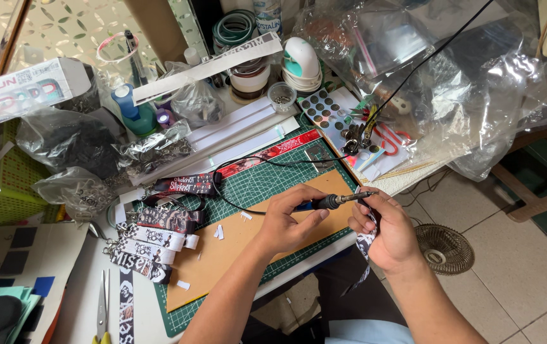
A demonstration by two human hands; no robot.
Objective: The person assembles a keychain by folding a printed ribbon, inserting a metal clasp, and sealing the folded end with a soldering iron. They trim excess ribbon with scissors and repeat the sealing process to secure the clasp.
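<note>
Left hand (pixel 284 223) is closed around one soldering iron (pixel 340 200), its tip meeting one printed strap (pixel 367 242) pinched in the right hand (pixel 385 232); five finished straps (pixel 159 239) lie on the green mat (pixel 267 181)

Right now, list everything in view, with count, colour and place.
soldering iron: one, black and metal, in the left hand, tip at the strap
strap: one, black and white, in the right hand
cutting mat: one, green, mid table
board: one, tan, on the mat
lanyards: a stack, black, white and red, left of the board
scissors: one, metal, bottom left
plastic bags: many, clear, top right
tape rolls: several, at the back
box: one, white, top left
fan: one, grey, on the floor
left hand: gripping the iron
right hand: pinching the strap
</note>
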